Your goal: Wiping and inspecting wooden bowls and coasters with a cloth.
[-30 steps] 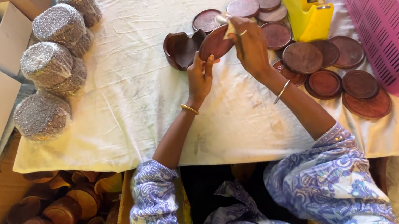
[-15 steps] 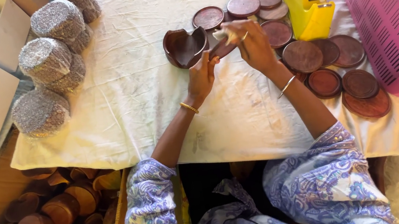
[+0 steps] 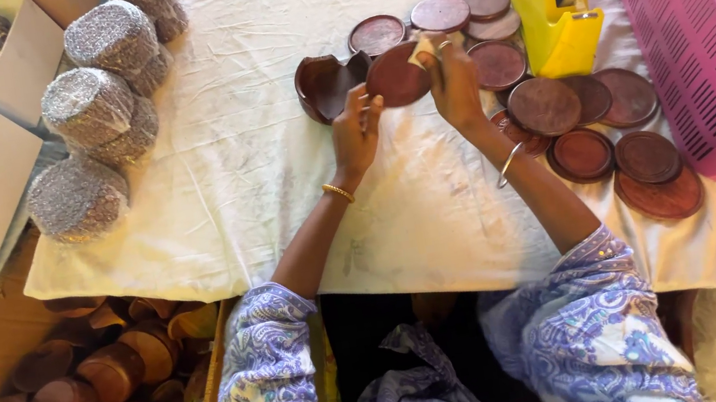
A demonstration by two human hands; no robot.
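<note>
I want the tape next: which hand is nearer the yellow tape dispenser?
Right. The right hand is just left of the yellow tape dispenser; the left hand is farther left, beyond the wooden disc both hold.

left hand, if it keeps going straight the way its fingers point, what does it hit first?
The left hand points up and away across the table. Its fingers already touch the round wooden disc, so that comes first. The curved wooden holder sits just left of that line; depth is hard to judge.

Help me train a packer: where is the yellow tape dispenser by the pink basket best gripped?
Grip the yellow tape dispenser across its two flat side walls, low on the body, coming from above. It stands upright with the tape roll at the top, and the pink basket crowds its right side.
</note>
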